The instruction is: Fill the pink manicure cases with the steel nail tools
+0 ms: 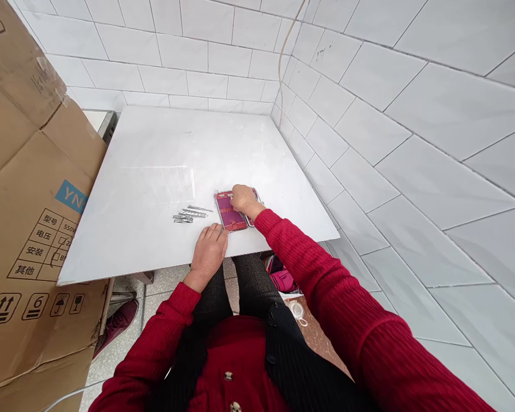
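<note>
A small open case (232, 220), purple-red inside with elastic loops, lies near the table's front edge; it looks like a manicure set case. My right hand (242, 198) is over its middle, fingers bent down and closed into it. What they pinch, if anything, is hidden. At the case's lower left corner, my left hand (211, 245) rests on the table edge with its fingers laid down, close to the case or touching it. Several small metal tools (192, 214), among them what look like nail clippers (182, 218), lie in a loose group to the left.
The white table (154, 143) meets tiled walls (369, 114) at the back and right. A large cardboard box (30, 171) stands along the left side. A cable (282, 57) hangs in the corner. Beneath the table are a dark red shoe (119, 321) and a pink item (284, 280).
</note>
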Demonstrator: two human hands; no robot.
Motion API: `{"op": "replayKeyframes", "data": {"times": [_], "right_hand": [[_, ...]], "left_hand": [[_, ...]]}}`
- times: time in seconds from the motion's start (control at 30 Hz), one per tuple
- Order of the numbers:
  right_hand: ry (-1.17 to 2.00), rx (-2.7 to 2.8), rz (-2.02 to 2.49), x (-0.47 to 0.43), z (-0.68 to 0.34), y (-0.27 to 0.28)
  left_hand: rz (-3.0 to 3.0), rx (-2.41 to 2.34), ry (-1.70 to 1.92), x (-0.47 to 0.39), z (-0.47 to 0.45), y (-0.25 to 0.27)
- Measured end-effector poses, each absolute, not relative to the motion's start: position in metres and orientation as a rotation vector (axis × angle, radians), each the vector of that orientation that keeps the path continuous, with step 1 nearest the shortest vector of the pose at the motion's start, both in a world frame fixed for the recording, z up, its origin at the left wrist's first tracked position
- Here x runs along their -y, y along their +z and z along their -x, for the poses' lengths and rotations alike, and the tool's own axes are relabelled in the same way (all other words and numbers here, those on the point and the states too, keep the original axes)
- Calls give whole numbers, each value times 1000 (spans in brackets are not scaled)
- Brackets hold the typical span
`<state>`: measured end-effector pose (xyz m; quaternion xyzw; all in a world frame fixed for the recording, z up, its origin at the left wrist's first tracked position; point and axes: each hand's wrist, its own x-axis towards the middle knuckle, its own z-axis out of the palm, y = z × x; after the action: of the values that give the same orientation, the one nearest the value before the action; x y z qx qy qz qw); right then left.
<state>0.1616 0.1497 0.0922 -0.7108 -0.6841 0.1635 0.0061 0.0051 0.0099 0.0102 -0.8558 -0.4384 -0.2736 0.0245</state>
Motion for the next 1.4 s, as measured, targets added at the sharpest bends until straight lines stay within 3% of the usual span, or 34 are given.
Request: {"op": "replayKeyframes", "data": {"times": [0.73, 1.4], "right_hand": [[568, 2095, 2071, -167, -157, 93], [339, 2306, 2029, -160, -159, 91]], "left_hand": [[2647, 1363, -821, -8, -4, 11], [2616, 1343, -784, -8, -4, 12]]}}
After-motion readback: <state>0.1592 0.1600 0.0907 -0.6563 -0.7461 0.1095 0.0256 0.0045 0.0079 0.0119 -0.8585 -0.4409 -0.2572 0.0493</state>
